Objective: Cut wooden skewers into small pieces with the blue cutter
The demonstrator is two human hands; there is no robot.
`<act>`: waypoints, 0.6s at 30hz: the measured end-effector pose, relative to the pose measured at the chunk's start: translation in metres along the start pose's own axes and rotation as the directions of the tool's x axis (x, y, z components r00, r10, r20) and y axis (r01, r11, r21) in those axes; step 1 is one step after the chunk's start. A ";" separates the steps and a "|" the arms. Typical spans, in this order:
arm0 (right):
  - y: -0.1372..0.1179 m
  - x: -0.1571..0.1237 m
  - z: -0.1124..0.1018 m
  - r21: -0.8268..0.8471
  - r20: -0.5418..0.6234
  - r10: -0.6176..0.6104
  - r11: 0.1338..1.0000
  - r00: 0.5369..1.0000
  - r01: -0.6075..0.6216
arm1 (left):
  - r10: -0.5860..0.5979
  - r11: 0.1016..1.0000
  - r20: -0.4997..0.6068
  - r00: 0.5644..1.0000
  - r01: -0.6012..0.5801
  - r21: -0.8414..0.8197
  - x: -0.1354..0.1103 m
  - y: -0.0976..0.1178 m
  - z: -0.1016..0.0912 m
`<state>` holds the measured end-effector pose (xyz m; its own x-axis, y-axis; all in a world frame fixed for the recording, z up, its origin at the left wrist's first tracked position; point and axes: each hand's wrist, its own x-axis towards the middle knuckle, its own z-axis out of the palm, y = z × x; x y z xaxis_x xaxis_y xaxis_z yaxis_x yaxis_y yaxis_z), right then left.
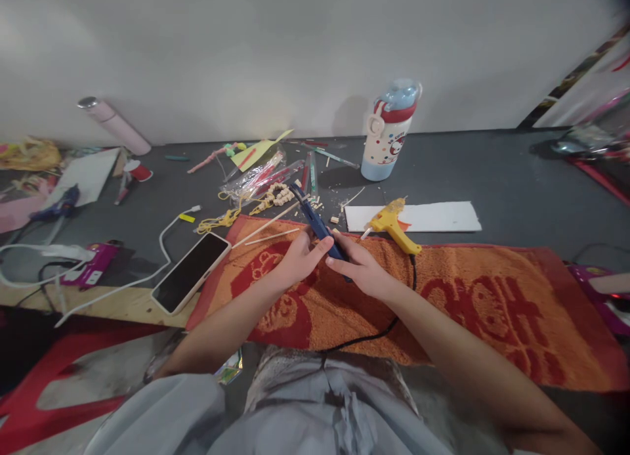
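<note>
While the left hand [301, 258] and right hand [363, 267] meet above the orange towel [457, 297], their fingers wrap around a blue tool [315, 217], its head pointing away from the body. A phone [191, 273] lies leftward, near two sticks [266, 225]. Rightward, a glue gun [391, 225] rests across a white board [445, 216] and the towel. Farther back, a bottle [388, 146] stands on the tabletop [512, 189].

Slim dark-blue tool [315, 217], held aslant

1 head-worn camera looks forward, down at the table [506, 176].
</note>
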<state>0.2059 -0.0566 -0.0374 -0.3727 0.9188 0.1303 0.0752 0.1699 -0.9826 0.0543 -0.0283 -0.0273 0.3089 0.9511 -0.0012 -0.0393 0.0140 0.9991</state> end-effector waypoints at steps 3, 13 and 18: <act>0.000 0.000 0.000 0.003 -0.003 0.010 1.000 1.000 -0.010 | -0.004 1.000 -0.004 1.000 0.004 -0.007 -0.001 0.001 0.001; -0.003 0.001 0.000 0.004 -0.007 0.031 1.000 1.000 -0.031 | -0.030 0.999 -0.010 0.999 0.030 -0.025 -0.001 -0.002 0.001; -0.003 -0.001 0.000 -0.046 -0.001 0.043 0.998 0.999 -0.043 | -0.067 0.996 0.001 0.998 0.067 -0.057 0.000 0.001 0.002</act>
<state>0.2063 -0.0575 -0.0345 -0.3685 0.9254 0.0880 0.1335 0.1464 -0.9802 0.0564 -0.0289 -0.0262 0.3115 0.9478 -0.0682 -0.0731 0.0954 0.9928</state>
